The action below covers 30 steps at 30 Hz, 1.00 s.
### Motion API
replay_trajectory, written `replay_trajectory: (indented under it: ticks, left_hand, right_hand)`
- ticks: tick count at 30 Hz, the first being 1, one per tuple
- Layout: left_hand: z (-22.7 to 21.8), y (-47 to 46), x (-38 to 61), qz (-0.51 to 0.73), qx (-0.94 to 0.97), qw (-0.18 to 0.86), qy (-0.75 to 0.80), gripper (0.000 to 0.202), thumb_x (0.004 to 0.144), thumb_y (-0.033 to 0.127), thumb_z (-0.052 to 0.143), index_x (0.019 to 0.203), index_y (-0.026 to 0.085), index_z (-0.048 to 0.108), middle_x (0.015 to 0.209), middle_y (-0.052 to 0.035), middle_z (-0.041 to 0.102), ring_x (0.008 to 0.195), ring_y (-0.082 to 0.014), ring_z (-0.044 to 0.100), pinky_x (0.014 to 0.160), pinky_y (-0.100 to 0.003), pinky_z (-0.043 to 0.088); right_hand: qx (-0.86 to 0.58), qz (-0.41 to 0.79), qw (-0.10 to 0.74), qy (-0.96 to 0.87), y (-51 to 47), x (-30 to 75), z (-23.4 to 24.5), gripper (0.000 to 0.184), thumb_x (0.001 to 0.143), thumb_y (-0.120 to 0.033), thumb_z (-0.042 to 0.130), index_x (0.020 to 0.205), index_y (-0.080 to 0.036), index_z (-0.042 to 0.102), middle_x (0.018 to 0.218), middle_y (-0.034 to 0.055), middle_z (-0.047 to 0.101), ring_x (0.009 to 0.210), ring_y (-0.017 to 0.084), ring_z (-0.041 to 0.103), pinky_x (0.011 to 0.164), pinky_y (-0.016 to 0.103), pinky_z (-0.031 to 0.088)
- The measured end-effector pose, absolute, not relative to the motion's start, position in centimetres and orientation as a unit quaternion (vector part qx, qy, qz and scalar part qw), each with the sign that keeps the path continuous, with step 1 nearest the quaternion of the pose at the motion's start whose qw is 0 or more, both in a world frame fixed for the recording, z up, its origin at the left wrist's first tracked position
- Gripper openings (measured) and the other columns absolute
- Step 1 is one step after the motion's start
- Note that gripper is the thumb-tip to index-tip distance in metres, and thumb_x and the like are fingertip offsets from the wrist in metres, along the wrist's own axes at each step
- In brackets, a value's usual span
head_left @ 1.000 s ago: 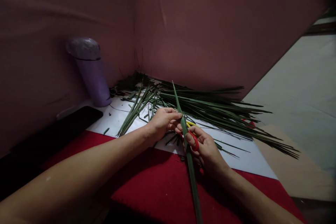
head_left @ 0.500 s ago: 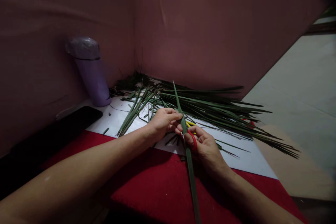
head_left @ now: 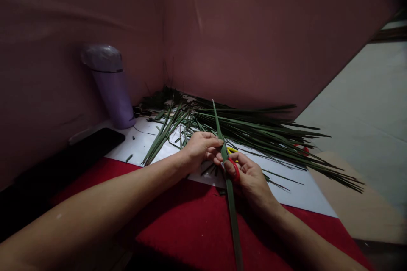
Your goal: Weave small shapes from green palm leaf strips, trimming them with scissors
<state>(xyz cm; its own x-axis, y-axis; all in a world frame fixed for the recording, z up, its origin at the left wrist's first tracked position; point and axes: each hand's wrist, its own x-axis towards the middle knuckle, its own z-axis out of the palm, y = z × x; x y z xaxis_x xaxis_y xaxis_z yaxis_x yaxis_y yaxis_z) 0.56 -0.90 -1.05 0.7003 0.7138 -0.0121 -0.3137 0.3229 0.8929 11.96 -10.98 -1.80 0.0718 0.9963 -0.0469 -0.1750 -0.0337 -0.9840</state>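
Head: leaf [head_left: 233,216]; purple tumbler [head_left: 113,95], contents hidden

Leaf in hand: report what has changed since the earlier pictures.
The leaf's tip has shifted slightly right, and the left hand's fingertips have edged right too. Nothing was taken up or let go: the left hand still pinches the leaf, the right hand still holds the red loop. The bottle and leaf pile stayed put.

Left grip [head_left: 202,148] pinches a long green leaf [head_left: 231,203].
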Motion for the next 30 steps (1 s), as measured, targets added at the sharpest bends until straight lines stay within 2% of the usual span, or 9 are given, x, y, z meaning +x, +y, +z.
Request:
replay_trajectory:
  ticks: [4, 9, 13, 17, 23, 30]
  left_hand:
    - [-1.0, -0.9, 0.6, 0.328, 0.482, 0.785, 0.212, 0.009, 0.073, 0.011, 0.056, 0.066, 0.011, 0.051, 0.050, -0.0047, 0.057, 0.041, -0.0112, 0.054, 0.040, -0.021, 0.044]
    - [-0.9, -1.0, 0.6, 0.326, 0.473, 0.790, 0.215, 0.010, 0.073, 0.008, 0.054, 0.064, 0.011, 0.049, 0.050, -0.0046, 0.057, 0.041, -0.0116, 0.055, 0.040, -0.021, 0.044]
    - [-0.5, -1.0, 0.5, 0.331, 0.463, 0.788, 0.234, 0.010, 0.074, 0.007, 0.052, 0.065, 0.011, 0.050, 0.051, -0.0048, 0.057, 0.040, -0.0102, 0.054, 0.042, -0.021, 0.045]
    - [-0.3, -0.8, 0.4, 0.356, 0.448, 0.776, 0.265, 0.009, 0.074, 0.008, 0.051, 0.066, 0.011, 0.050, 0.053, -0.0038, 0.056, 0.040, -0.0084, 0.052, 0.043, -0.020, 0.044]
    - [-0.9, -0.4, 0.3, 0.349, 0.460, 0.775, 0.258, 0.007, 0.071, 0.011, 0.057, 0.070, 0.013, 0.051, 0.056, -0.0033, 0.057, 0.045, -0.0098, 0.054, 0.045, -0.021, 0.045]
    - [-1.4, -0.4, 0.2, 0.310, 0.520, 0.767, 0.212, 0.019, 0.066, 0.021, 0.067, 0.063, 0.012, 0.050, 0.056, 0.0005, 0.052, 0.048, -0.0073, 0.050, 0.044, -0.020, 0.043]
  right_hand:
    - [-0.469, 0.542, 0.547, -0.432, -10.8, 12.3, -2.3, 0.029, 0.070, -0.040, 0.068, 0.082, -0.019, 0.052, 0.053, -0.0072, 0.052, 0.034, 0.002, 0.030, 0.034, 0.015, 0.022]
    - [-0.470, 0.529, 0.560, -0.431, -10.7, 12.3, -2.3, 0.032, 0.068, -0.041, 0.070, 0.079, -0.018, 0.050, 0.055, -0.0057, 0.054, 0.037, 0.003, 0.034, 0.035, 0.014, 0.026]
    - [-0.502, 0.499, 0.559, -0.431, -10.9, 12.1, -1.9, 0.032, 0.071, -0.045, 0.065, 0.078, -0.019, 0.047, 0.049, -0.0057, 0.054, 0.032, 0.004, 0.036, 0.032, 0.015, 0.029]
    - [-0.499, 0.508, 0.548, -0.439, -11.1, 12.1, -1.9, 0.031, 0.071, -0.042, 0.066, 0.082, -0.019, 0.047, 0.057, -0.0020, 0.062, 0.031, 0.003, 0.038, 0.030, 0.014, 0.029]
    - [-0.506, 0.505, 0.560, -0.419, -11.1, 12.2, -2.2, 0.031, 0.067, -0.033, 0.072, 0.083, -0.018, 0.051, 0.053, -0.0046, 0.057, 0.040, 0.005, 0.045, 0.036, 0.013, 0.033]
    - [-0.510, 0.490, 0.558, -0.435, -10.9, 12.7, -2.8, 0.026, 0.069, -0.030, 0.071, 0.083, -0.018, 0.052, 0.053, -0.0057, 0.054, 0.041, 0.004, 0.042, 0.038, 0.014, 0.032]
